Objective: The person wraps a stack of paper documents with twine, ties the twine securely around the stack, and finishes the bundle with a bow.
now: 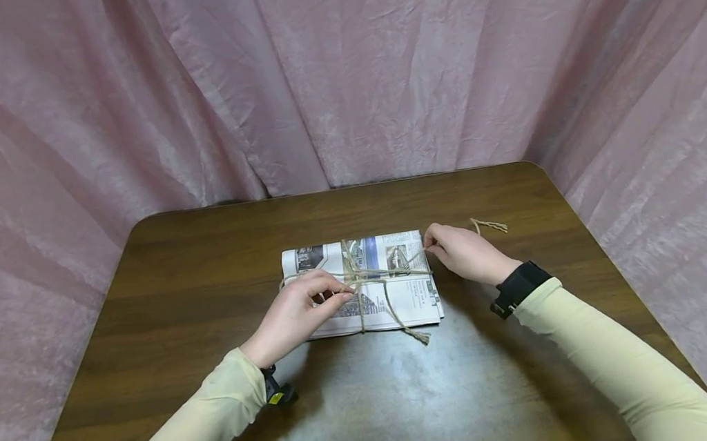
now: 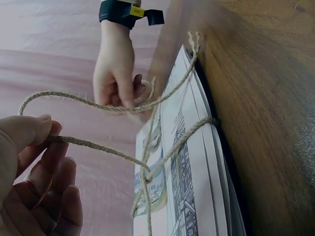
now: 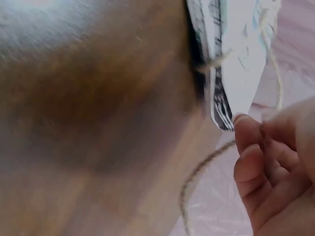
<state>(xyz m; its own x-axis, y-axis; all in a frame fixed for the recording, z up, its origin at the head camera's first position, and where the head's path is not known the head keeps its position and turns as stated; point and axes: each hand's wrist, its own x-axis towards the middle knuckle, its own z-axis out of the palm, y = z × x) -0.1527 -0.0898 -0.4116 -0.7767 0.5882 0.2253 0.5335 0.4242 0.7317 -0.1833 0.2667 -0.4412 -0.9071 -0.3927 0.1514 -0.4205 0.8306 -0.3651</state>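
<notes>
Head view: newspapers (image 1: pixel 374 298) on table (image 1: pixel 178 289), pink curtain (image 1: pixel 392 72) behind.

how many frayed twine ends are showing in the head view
2. One frayed end is at the near edge of the newspapers; the other frayed end is just beyond the right hand.

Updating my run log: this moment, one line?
left hand: pinches twine; right hand: pinches twine; folded newspapers: on wooden table, crossed by twine

Room to pass on tabletop (image 1: pixel 196 281) left of newspaper bundle (image 1: pixel 412 302); raised twine (image 2: pixel 93 144) obstructs above, pink curtain (image 1: pixel 379 73) behind.
</notes>
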